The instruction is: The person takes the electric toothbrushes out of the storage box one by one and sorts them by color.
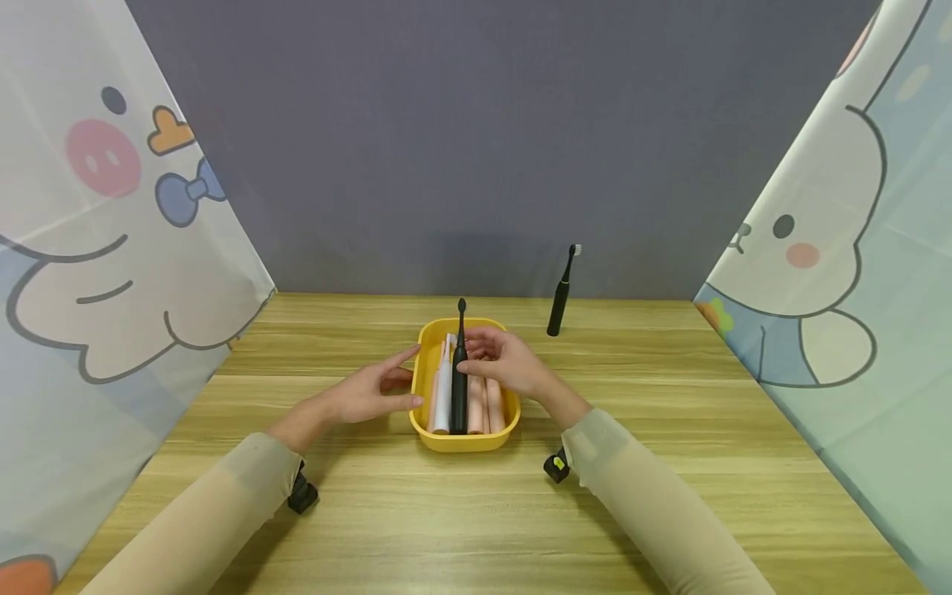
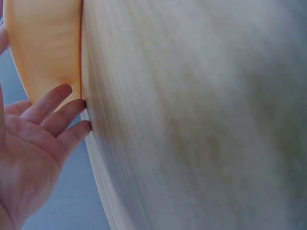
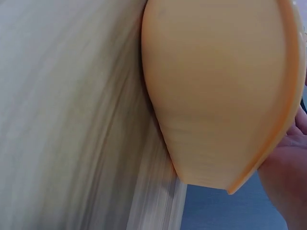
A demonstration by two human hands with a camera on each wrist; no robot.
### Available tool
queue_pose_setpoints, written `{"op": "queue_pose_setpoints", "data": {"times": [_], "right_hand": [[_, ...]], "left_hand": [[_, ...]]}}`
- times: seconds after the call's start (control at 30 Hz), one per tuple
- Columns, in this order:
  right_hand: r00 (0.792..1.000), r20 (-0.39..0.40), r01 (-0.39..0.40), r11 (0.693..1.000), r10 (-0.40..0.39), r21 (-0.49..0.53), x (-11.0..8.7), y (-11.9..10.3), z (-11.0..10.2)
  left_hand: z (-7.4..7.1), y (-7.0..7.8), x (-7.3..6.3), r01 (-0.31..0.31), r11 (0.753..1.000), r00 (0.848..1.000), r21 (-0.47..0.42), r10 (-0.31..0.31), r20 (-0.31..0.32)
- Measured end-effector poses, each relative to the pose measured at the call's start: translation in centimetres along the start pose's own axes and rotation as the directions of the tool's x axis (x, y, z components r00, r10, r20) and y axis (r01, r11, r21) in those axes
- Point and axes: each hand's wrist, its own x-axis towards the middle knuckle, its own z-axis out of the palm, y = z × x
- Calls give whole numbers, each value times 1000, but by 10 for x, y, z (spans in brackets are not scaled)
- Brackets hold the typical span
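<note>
A yellow plastic basket point(image 1: 464, 444) stands on the table, with several electric toothbrushes lying lengthwise inside. Among them are a white toothbrush point(image 1: 442, 397) at the left and pink ones point(image 1: 494, 405) at the right. My right hand point(image 1: 513, 364) reaches over the basket's right rim and pinches a black electric toothbrush point(image 1: 459, 397), thumb across its handle and fingers by its neck. At the basket's left side, my left hand point(image 1: 364, 395) is spread, its thumb at the rim and its other fingers along the outer wall point(image 2: 45, 43). The right wrist view shows mostly the basket's outside point(image 3: 216, 96).
Another black electric toothbrush point(image 1: 559, 307) stands upright at the table's back right. A grey panel point(image 1: 476, 149) closes off the back of the wooden table point(image 1: 416, 529). Cartoon-printed cloths point(image 1: 111, 273) hang at both sides.
</note>
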Motion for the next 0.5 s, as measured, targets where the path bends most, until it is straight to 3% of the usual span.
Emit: {"op": "queue_pose_setpoints", "data": {"times": [0.27,0.5], "right_hand": [[998,43,-32,997,35,-64,-5,-2,-4],[994,93,-51,998,54,-36,-8,-2,-7]], "left_hand": [[0,1,1,-10,999,1000,-30,11,8],[0,1,1,-7,999,1000,-34,7,8]]}}
